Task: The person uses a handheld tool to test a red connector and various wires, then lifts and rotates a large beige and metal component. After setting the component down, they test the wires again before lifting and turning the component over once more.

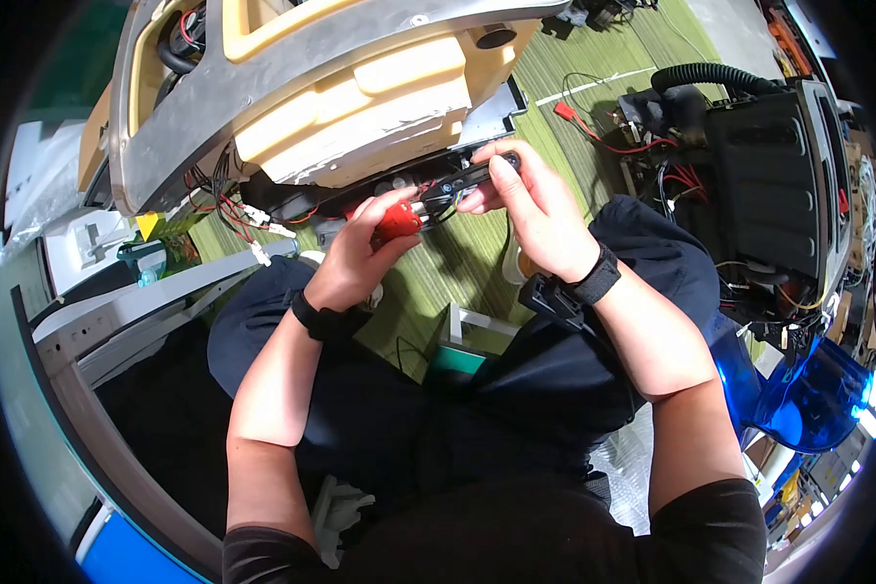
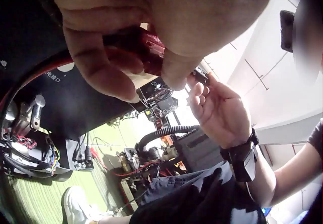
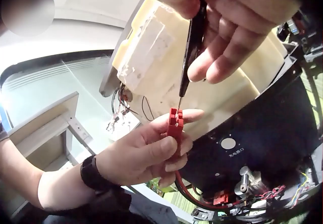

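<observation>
A red two-slot connector with red and black cables is pinched between the thumb and fingers of my left hand. My right hand grips a black-handled screwdriver from above, its thin metal shaft reaching the open end of the connector. Whether the tip is inside a slot, I cannot tell. In the head view, my left hand and right hand face each other over the machine's lower edge. The left wrist view shows the connector partly hidden by the fingers.
A machine with cream foam panels stands in front, with loose wires at its left. Another red connector lies on the green floor. At the right are a black ribbed housing and a blue transparent bin.
</observation>
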The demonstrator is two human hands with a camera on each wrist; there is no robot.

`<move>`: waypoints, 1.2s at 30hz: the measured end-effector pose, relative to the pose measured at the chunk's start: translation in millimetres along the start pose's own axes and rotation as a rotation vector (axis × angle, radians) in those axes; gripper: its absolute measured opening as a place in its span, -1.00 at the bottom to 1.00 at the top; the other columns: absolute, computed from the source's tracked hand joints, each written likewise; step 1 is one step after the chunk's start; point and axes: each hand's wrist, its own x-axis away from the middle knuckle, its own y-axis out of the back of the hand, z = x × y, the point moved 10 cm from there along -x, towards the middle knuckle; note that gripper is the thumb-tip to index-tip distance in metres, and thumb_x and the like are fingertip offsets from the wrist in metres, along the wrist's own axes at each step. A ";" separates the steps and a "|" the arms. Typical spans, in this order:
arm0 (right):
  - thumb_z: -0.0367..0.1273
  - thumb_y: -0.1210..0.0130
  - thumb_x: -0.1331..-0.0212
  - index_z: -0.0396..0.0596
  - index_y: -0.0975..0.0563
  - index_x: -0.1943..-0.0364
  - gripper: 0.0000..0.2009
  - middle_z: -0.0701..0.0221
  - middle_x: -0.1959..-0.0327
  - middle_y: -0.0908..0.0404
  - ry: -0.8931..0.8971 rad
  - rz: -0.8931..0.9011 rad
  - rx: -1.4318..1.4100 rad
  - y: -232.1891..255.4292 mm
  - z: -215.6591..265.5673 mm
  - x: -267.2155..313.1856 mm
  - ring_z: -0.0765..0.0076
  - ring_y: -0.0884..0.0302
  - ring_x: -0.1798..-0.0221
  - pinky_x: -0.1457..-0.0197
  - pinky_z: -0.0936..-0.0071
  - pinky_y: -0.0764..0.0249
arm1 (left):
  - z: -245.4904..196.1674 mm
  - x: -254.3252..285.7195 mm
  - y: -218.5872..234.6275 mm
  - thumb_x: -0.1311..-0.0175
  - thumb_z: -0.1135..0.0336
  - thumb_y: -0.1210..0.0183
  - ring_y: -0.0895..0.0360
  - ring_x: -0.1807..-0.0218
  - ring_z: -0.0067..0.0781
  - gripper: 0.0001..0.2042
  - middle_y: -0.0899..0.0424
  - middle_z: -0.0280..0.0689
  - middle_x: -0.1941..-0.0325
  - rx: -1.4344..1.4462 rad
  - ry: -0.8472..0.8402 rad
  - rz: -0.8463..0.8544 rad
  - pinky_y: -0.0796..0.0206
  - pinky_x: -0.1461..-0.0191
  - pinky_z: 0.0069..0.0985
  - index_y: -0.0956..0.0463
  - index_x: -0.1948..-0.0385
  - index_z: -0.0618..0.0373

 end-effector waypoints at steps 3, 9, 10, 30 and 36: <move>-0.31 0.24 -0.42 -0.21 -0.36 0.09 -0.76 0.34 0.45 -0.60 0.009 -0.003 0.042 0.5 1.5 0.5 0.53 -0.59 0.33 0.19 0.58 -0.52 | -2.2 -0.2 1.9 -0.13 0.41 -0.23 -0.46 0.02 -0.37 -0.48 -0.44 -0.20 -0.02 -0.042 -0.042 -0.021 -0.33 0.01 -0.51 -0.31 -0.18 0.08; -0.32 0.23 -0.41 -0.21 -0.36 0.09 -0.77 0.35 0.45 -0.60 0.034 -0.009 0.073 -2.4 6.7 3.1 0.54 -0.59 0.33 0.19 0.60 -0.52 | 5.3 2.8 -1.3 -0.09 0.46 -0.25 -0.42 -0.11 -0.33 -0.48 -0.46 -0.16 -0.10 0.061 0.057 0.018 -0.24 -0.18 -0.47 -0.32 -0.15 0.16; -0.32 0.23 -0.41 -0.21 -0.36 0.09 -0.77 0.35 0.45 -0.60 0.036 -0.008 0.072 -2.9 6.7 3.2 0.54 -0.59 0.33 0.19 0.60 -0.52 | 4.8 2.9 -0.9 -0.09 0.46 -0.25 -0.42 -0.11 -0.33 -0.48 -0.46 -0.16 -0.10 0.060 0.057 0.017 -0.24 -0.18 -0.47 -0.32 -0.15 0.16; -0.33 0.17 -0.38 -0.17 -0.35 0.04 -0.78 0.31 0.42 -0.62 0.124 0.022 0.283 -8.9 15.2 9.5 0.47 -0.63 0.30 0.19 0.53 -0.51 | 10.8 2.0 -1.1 -0.09 0.39 -0.28 -0.45 -0.09 -0.32 -0.45 -0.47 -0.12 -0.11 0.074 0.153 0.004 -0.23 -0.20 -0.47 -0.33 -0.17 0.17; -0.27 0.25 -0.42 -0.19 -0.36 0.05 -0.73 0.34 0.37 -0.59 0.001 0.027 -0.011 -5.9 -4.6 3.4 0.55 -0.59 0.29 0.17 0.61 -0.51 | 8.4 0.6 1.5 -0.09 0.36 -0.29 -0.45 -0.11 -0.34 -0.40 -0.47 -0.10 -0.15 -0.036 0.053 -0.023 -0.23 -0.20 -0.48 -0.28 -0.22 0.18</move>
